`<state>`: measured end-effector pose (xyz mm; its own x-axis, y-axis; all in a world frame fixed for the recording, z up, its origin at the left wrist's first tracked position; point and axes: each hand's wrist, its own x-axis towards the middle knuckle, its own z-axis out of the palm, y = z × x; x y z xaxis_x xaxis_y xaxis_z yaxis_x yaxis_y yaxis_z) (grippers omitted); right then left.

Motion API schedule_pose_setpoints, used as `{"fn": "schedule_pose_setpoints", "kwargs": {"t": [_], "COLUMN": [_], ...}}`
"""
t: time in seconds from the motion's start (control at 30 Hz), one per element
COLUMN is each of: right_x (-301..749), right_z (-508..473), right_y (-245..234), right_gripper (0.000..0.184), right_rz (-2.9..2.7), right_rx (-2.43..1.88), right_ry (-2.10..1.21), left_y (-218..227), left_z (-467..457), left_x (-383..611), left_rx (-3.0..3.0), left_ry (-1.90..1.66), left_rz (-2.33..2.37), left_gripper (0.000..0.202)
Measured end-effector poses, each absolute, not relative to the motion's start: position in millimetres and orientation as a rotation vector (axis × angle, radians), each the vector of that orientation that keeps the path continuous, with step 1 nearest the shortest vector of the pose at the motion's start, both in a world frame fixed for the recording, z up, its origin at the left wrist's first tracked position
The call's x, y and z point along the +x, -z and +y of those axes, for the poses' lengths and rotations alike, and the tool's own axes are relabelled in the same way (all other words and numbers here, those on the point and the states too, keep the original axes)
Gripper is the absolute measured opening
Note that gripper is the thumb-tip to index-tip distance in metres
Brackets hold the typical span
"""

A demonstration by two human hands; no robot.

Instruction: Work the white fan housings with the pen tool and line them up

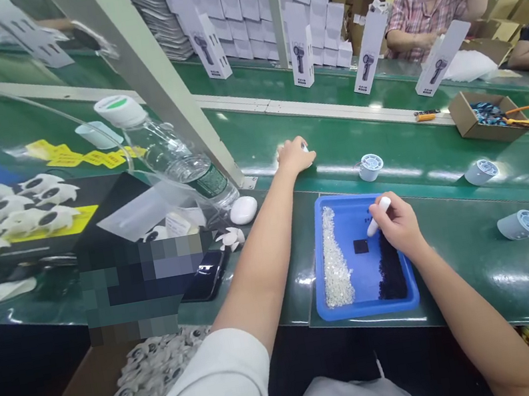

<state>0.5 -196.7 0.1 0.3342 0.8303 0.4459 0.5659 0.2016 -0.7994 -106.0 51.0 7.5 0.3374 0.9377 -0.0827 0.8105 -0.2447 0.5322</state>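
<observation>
- Head view: my left fingers [299,156], closed round pale part [305,147], at belt [253,129].
- My right fingers [383,224]: gripping pen [373,226] over tray [319,290].
- Unused, I judge: white bits [337,274], black bits [392,275], in tray.
- Done: cannot tell.

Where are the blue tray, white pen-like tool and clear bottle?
Blue tray [363,276]: head view, on its bare floor.
White pen-like tool [372,227]: head view, on its lower end.
Clear bottle [173,154]: head view, on its side.

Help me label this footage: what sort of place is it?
Probably a factory assembly line: a blue tray of tiny pieces on a green worktop, printed boxes in a row, white boxes stacked behind.
</observation>
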Motion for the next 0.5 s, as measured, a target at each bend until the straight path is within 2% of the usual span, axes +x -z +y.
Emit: {"fn": "schedule_pose_setpoints", "kwargs": {"t": [0.2,0.37,0.5], "right_x": [-2,-3,-1], "right_z": [-198,-199,-197], "right_y": [0,-4,-5], "right_gripper": [0.013,0.02,0.023], "right_rz": [-1.435,-1.331,-1.309], "right_rx": [-1.356,-1.408,-1.501], "right_ry": [-0.254,-0.015,0.007], "left_y": [-13,-21,-24], "left_z": [48,43,39], "left_x": [-105,-107,-106], "left_rx": [2.134,2.189,2.214], "left_ry": [-0.3,-0.199,-0.156], "left_rz": [1.49,1.399,1.346], "left_gripper": [0.043,0.05,0.054]}}
